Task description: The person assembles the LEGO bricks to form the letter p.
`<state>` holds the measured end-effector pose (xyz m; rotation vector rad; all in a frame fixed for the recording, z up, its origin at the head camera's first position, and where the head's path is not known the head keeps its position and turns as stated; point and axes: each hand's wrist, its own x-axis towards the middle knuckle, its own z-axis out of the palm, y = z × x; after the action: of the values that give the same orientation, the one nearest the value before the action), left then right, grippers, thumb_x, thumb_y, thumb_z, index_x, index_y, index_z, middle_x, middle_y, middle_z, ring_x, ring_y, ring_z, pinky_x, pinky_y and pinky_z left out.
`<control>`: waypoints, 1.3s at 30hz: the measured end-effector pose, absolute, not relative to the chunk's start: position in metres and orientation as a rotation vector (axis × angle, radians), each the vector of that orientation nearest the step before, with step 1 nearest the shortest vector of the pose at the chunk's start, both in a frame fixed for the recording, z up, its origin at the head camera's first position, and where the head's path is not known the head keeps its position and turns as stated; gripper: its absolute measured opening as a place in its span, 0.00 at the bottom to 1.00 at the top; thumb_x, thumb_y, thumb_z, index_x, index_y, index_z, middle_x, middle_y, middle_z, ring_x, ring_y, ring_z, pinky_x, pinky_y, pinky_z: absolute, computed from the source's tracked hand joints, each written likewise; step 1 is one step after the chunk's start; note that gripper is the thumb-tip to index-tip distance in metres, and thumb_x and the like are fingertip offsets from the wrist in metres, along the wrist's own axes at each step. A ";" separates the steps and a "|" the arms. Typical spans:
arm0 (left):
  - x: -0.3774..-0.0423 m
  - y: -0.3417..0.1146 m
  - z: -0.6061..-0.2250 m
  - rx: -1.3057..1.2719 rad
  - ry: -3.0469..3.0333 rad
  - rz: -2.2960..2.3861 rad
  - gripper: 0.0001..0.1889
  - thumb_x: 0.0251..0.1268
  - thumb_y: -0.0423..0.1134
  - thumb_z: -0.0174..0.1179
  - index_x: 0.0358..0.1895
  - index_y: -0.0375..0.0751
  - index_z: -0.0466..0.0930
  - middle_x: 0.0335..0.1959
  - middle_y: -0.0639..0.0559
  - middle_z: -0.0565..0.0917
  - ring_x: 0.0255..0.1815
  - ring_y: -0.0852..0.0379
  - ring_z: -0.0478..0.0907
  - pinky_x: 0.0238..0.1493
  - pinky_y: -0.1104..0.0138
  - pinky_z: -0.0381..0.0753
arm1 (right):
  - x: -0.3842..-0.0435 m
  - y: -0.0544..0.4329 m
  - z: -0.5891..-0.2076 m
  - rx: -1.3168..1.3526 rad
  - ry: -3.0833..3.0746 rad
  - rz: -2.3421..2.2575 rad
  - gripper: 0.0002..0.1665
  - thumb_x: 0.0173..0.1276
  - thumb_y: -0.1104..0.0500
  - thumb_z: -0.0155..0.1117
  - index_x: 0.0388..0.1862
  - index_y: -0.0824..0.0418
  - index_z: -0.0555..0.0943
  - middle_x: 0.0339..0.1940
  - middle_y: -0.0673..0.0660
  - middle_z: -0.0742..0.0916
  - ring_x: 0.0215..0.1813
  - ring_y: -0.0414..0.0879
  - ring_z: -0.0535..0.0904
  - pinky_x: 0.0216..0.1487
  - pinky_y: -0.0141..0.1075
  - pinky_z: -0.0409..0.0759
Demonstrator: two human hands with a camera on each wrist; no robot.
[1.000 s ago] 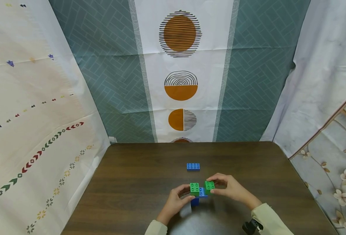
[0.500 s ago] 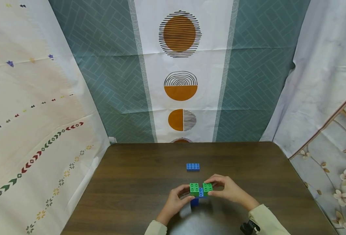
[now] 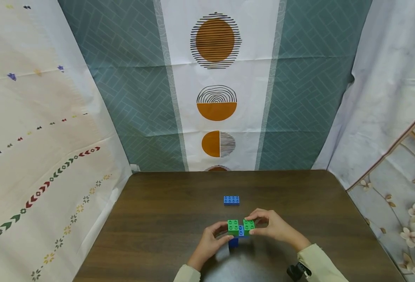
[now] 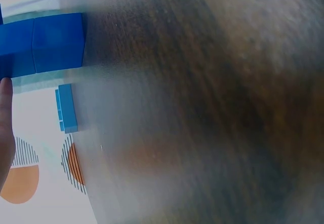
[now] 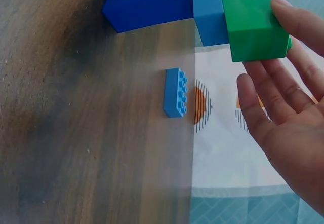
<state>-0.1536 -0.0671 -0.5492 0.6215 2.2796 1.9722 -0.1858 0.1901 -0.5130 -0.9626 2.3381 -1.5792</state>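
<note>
A dark blue column (image 3: 233, 243) of stacked blocks stands upright on the table. Across its top lies a lighter blue brick (image 3: 241, 230), its middle studs showing between two green blocks. My left hand (image 3: 208, 243) holds the left green block (image 3: 233, 226) between thumb and fingers. My right hand (image 3: 277, 230) pinches the right green block (image 3: 248, 226), thumb on the near side. In the right wrist view that green block (image 5: 257, 27) sits at the end of the blue brick (image 5: 210, 19); whether it is fully pressed down I cannot tell. One left finger (image 4: 5, 122) shows in the left wrist view.
A loose blue brick (image 3: 231, 200) with studs up lies farther back on the brown wooden table (image 3: 165, 219). Behind the table hangs a patterned cloth (image 3: 218, 78), with more cloths at both sides.
The right hand has moved slightly left, bringing its green block from a tilted position to level over the blue brick's right end. The left hand and the loose brick have stayed put.
</note>
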 end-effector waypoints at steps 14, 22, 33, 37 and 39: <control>-0.162 -0.070 -0.571 0.611 2.277 1.960 0.17 0.61 0.35 0.66 0.54 0.40 0.79 0.50 0.46 0.83 0.51 0.55 0.80 0.55 0.63 0.79 | -0.187 0.188 -0.506 -0.929 2.301 -1.502 0.21 0.63 0.59 0.69 0.54 0.61 0.78 0.49 0.58 0.83 0.46 0.44 0.79 0.46 0.44 0.82; -0.163 -0.070 -0.573 0.643 2.291 1.961 0.18 0.60 0.34 0.66 0.54 0.38 0.79 0.50 0.44 0.83 0.51 0.54 0.81 0.54 0.64 0.80 | -0.190 0.185 -0.501 -0.882 2.278 -1.479 0.26 0.66 0.58 0.67 0.62 0.62 0.74 0.51 0.59 0.82 0.50 0.44 0.78 0.50 0.45 0.81; -0.161 -0.068 -0.568 0.609 2.287 1.949 0.16 0.61 0.33 0.65 0.53 0.36 0.79 0.50 0.42 0.83 0.51 0.54 0.81 0.55 0.63 0.79 | -0.209 0.184 -0.495 -0.844 2.405 -1.547 0.19 0.70 0.57 0.62 0.58 0.62 0.77 0.48 0.56 0.84 0.48 0.45 0.79 0.49 0.36 0.81; -0.156 -0.068 -0.555 0.609 2.268 1.964 0.16 0.61 0.33 0.65 0.52 0.34 0.79 0.49 0.41 0.83 0.51 0.53 0.81 0.55 0.61 0.79 | -0.216 0.180 -0.493 -0.782 2.455 -1.592 0.17 0.71 0.60 0.60 0.56 0.64 0.77 0.49 0.59 0.84 0.49 0.50 0.80 0.50 0.31 0.80; -0.153 -0.068 -0.549 0.611 2.263 1.969 0.16 0.61 0.33 0.65 0.52 0.34 0.79 0.49 0.41 0.83 0.51 0.54 0.81 0.54 0.61 0.79 | -0.218 0.178 -0.489 -0.754 2.458 -1.622 0.17 0.71 0.62 0.60 0.56 0.66 0.77 0.49 0.63 0.84 0.51 0.55 0.80 0.49 0.29 0.79</control>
<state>-0.1533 -0.0684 -0.5492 0.6110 2.2628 1.9694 -0.2181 0.1782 -0.4891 -0.7541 2.4580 -1.6217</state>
